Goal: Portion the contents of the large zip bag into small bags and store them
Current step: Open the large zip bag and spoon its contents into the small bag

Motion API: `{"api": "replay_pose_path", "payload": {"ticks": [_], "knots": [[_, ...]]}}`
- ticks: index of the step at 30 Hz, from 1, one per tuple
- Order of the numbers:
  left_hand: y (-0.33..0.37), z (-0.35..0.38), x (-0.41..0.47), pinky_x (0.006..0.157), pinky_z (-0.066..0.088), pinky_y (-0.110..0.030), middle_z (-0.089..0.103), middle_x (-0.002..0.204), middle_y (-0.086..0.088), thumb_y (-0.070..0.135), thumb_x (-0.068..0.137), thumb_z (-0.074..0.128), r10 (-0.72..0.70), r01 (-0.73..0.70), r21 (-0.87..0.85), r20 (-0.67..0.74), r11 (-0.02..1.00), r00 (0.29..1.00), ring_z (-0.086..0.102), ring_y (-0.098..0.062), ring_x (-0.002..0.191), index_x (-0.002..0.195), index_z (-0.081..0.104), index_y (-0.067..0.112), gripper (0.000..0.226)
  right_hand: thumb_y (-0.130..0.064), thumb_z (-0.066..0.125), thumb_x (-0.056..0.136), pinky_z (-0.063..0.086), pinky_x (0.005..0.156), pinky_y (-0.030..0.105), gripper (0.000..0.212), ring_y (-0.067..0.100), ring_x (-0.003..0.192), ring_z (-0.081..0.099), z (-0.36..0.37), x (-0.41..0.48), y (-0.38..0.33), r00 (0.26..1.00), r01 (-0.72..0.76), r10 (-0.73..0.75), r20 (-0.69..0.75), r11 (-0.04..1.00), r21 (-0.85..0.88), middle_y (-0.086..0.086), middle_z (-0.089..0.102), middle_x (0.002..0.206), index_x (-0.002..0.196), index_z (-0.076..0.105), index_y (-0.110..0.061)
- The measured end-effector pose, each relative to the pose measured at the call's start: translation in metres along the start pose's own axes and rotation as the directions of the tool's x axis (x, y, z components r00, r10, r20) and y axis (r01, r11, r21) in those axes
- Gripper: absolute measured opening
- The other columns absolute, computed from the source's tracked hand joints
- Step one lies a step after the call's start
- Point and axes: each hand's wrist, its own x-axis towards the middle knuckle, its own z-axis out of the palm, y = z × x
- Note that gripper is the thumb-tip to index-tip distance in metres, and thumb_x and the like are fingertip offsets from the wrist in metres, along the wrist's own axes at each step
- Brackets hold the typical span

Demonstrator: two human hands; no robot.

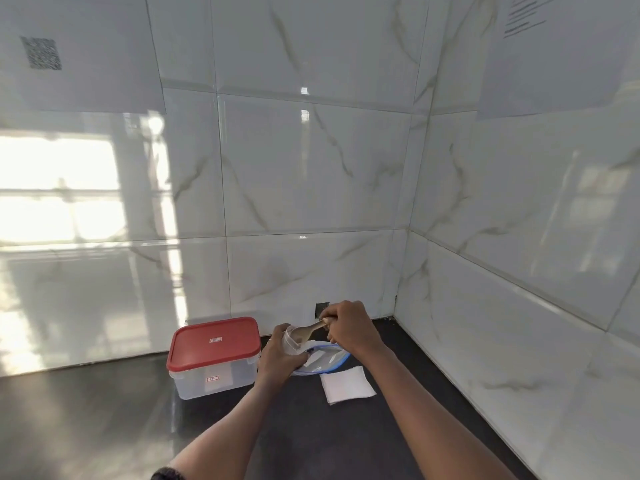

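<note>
1. Lower centre of the frame, the left hand [277, 358] has its grip curled round what looks like a small clear plastic bag [291, 346]. It holds the bag mouth-up above the dark glossy counter [104, 410].
2. The right hand [348, 323] has its grip clamped on the handle of a pale beige spoon [308, 331], whose bowl sits at the small bag's mouth.
3. The large clear zip bag with a blue seal strip [325, 358] lies on the counter just beneath both hands. Its contents are too small to make out.
4. The step appears to be tipping a spoonful in. Keep the mouth wide, sink the bowl inside before turning it, and stay over the large bag so spills fall back.
5. A flat white stack [348, 384], possibly spare bags, lies just right of the large bag. The clear rectangular box with a red lid [214, 355] stands to the left, lid on, and must be opened for storing.
</note>
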Motion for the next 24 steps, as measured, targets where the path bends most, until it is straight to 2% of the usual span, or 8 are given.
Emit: {"api": "replay_pose_path", "payload": {"ticks": [2, 6, 10, 14, 15, 19, 24], "knots": [[0.002, 0.0, 0.0, 0.085, 0.045, -0.034, 0.056, 0.103, 0.001, 0.021, 0.067, 0.079, -0.009, 0.009, -0.003, -0.009, 1.0, 1.0, 0.055, -0.023, 0.1, 0.125, 0.043, 0.02, 0.068, -0.002, 0.046, 0.092, 0.053, 0.089, 0.034, 0.029, 0.03, 0.091, 0.067, 0.0, -0.001, -0.002, 0.997, 0.075, -0.073, 0.026, 0.995, -0.072, 0.016, 0.072, 0.101, 0.108, 0.07, 0.0], [0.004, -0.001, -0.001, 0.086, 0.044, -0.036, 0.054, 0.101, 0.003, 0.02, 0.068, 0.078, -0.025, 0.025, -0.025, -0.017, 0.999, 1.0, 0.052, -0.02, 0.096, 0.124, 0.043, 0.02, 0.066, -0.003, 0.047, 0.092, 0.054, 0.087, 0.036, 0.028, 0.03, 0.091, 0.067, 0.001, 0.0, -0.003, 0.996, 0.089, -0.09, -0.007, 0.992, -0.087, 0.015, 0.072, 0.101, 0.108, 0.071, -0.001], [0.004, -0.003, 0.0, 0.089, 0.047, -0.041, 0.057, 0.103, 0.002, 0.024, 0.067, 0.079, -0.055, 0.055, -0.03, -0.018, 0.998, 0.998, 0.056, -0.023, 0.099, 0.122, 0.043, 0.022, 0.066, -0.001, 0.049, 0.09, 0.056, 0.083, 0.039, 0.026, 0.031, 0.084, 0.068, -0.006, 0.007, 0.004, 0.994, -0.03, 0.03, -0.105, 1.0, -0.007, 0.018, 0.073, 0.089, 0.101, 0.073, -0.001], [0.003, -0.002, 0.003, 0.089, 0.048, -0.042, 0.059, 0.104, -0.001, 0.025, 0.067, 0.079, -0.073, 0.071, -0.05, -0.039, 0.996, 0.997, 0.057, -0.025, 0.099, 0.122, 0.045, 0.022, 0.065, 0.002, 0.045, 0.086, 0.059, 0.072, 0.041, 0.028, 0.031, 0.078, 0.066, -0.013, 0.015, 0.014, 0.972, -0.167, 0.173, -0.161, 0.985, 0.046, 0.013, 0.065, 0.06, 0.089, 0.073, -0.001], [0.004, -0.002, 0.004, 0.088, 0.048, -0.041, 0.06, 0.103, -0.001, 0.024, 0.068, 0.079, -0.069, 0.067, -0.052, -0.044, 0.996, 0.997, 0.057, -0.026, 0.099, 0.122, 0.045, 0.021, 0.064, 0.002, 0.043, 0.085, 0.059, 0.073, 0.042, 0.029, 0.031, 0.08, 0.065, -0.013, 0.017, 0.018, 0.966, -0.198, 0.204, -0.158, 0.979, 0.049, 0.013, 0.063, 0.059, 0.087, 0.072, 0.0], [0.005, -0.002, 0.003, 0.085, 0.046, -0.036, 0.057, 0.1, 0.0, 0.021, 0.07, 0.077, -0.057, 0.055, -0.043, -0.055, 0.998, 0.997, 0.055, -0.024, 0.095, 0.122, 0.047, 0.018, 0.06, -0.001, 0.045, 0.084, 0.059, 0.078, 0.04, 0.027, 0.032, 0.087, 0.067, 0.001, 0.019, 0.032, 0.963, -0.268, 0.267, -0.032, 0.963, -0.037, 0.02, 0.068, 0.09, 0.096, 0.068, 0.002], [0.005, -0.006, 0.001, 0.072, 0.038, -0.026, 0.059, 0.094, -0.001, 0.015, 0.074, 0.074, 0.003, -0.003, 0.001, -0.046, 1.0, 0.999, 0.054, -0.02, 0.088, 0.114, 0.055, 0.014, 0.045, -0.008, 0.047, 0.088, 0.054, 0.089, 0.031, 0.031, 0.027, 0.098, 0.066, 0.037, 0.01, 0.033, 0.975, -0.18, 0.202, 0.093, 0.962, -0.203, 0.016, 0.065, 0.113, 0.11, 0.069, -0.008]]}}
